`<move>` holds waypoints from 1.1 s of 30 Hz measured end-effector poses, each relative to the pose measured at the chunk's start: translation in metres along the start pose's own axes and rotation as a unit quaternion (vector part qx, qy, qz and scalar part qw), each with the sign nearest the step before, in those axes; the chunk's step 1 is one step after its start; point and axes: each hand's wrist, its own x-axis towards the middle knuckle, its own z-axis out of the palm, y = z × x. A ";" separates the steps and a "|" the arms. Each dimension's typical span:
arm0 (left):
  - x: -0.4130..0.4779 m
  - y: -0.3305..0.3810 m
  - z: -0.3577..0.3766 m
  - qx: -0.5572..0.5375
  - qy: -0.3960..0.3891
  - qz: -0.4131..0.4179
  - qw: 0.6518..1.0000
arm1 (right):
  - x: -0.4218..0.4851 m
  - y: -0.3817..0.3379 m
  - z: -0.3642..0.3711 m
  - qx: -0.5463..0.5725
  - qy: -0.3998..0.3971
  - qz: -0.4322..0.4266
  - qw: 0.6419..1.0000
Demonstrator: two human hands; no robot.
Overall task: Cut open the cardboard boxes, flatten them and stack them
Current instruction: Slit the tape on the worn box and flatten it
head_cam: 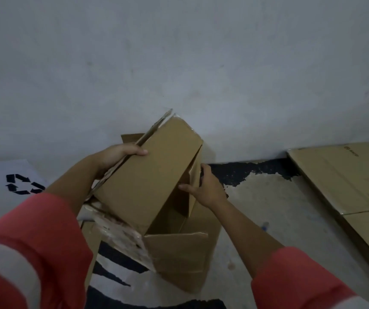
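at the far left a white sheet (3, 175) printed with a black recycling symbol (24, 184) lies on the floor against the grey wall (179, 63). a red sleeve with a pale band (23, 246) covers the left arm, which reaches forward to the left hand (116, 157). this hand grips the upper left edge of the cardboard box (147, 175), with its fingers curled over onto the box's broad top panel.

the box is held up off the floor between the two hands, tilted, its far end raised toward the wall and its near end open toward the camera. a flap with a torn, whitish surface (121, 233) hangs from the near end at lower left, and a plain brown flap (176, 248) hangs beside it. more brown cardboard (208, 221) shows beneath and to the right of the box; whether it belongs to the same box cannot be told.

the right hand (203, 188) is on the box's right side and pinches a narrow side flap (193, 175), fingers wrapped round its far edge and thumb on the near face. the hands are apart, each clamped on the box. the right arm ends in a matching red sleeve (301, 279).

the floor (268, 208) is pale with black patches, and black stripes (112, 253) show under the box. at the far right a flattened cardboard sheet (346, 186) lies on the floor, well apart from the held box, its far end at the wall.
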 end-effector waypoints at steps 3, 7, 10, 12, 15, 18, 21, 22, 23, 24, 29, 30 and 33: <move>0.001 0.001 -0.002 -0.002 0.010 -0.006 1.000 | 0.002 0.007 0.005 -0.034 0.066 -0.067 0.995; 0.001 0.000 0.001 -0.026 0.029 -0.025 0.999 | 0.000 0.027 -0.013 0.003 0.163 -0.059 0.985; 0.001 0.001 0.022 -0.055 0.052 -0.024 0.997 | 0.009 0.034 -0.037 0.032 0.208 -0.018 0.978; 0.006 0.000 0.039 -0.066 0.070 -0.026 0.995 | 0.020 0.034 -0.046 0.049 0.199 -0.006 0.979; 0.014 -0.005 0.054 -0.084 0.100 -0.025 0.991 | 0.031 0.028 -0.048 0.076 0.153 0.012 0.985; 0.023 -0.012 0.058 -0.105 0.116 -0.026 0.987 | 0.027 0.008 -0.043 0.045 0.193 0.021 0.980; 0.031 -0.019 0.058 -0.114 0.131 -0.021 0.985 | 0.000 -0.021 -0.023 0.041 0.207 -0.048 0.976; 0.036 -0.021 0.056 -0.118 0.133 -0.026 0.984 | -0.010 -0.031 -0.013 0.057 0.153 -0.046 0.986; 0.039 -0.022 0.056 -0.120 0.131 -0.028 0.984 | -0.020 -0.041 -0.004 0.086 0.079 -0.024 0.993; 0.043 -0.024 0.055 -0.125 0.127 -0.027 0.984 | -0.026 -0.047 0.004 0.117 0.006 0.014 0.993; 0.070 -0.040 0.050 -0.148 0.120 0.003 0.982 | -0.010 -0.054 0.017 0.205 -0.063 0.087 0.973; 0.075 -0.043 0.048 -0.153 0.113 0.008 0.982 | -0.005 -0.052 0.017 0.217 -0.052 0.080 0.971; 0.084 -0.052 0.044 -0.185 0.077 0.019 0.980 | 0.014 -0.042 0.021 0.241 -0.025 0.059 0.968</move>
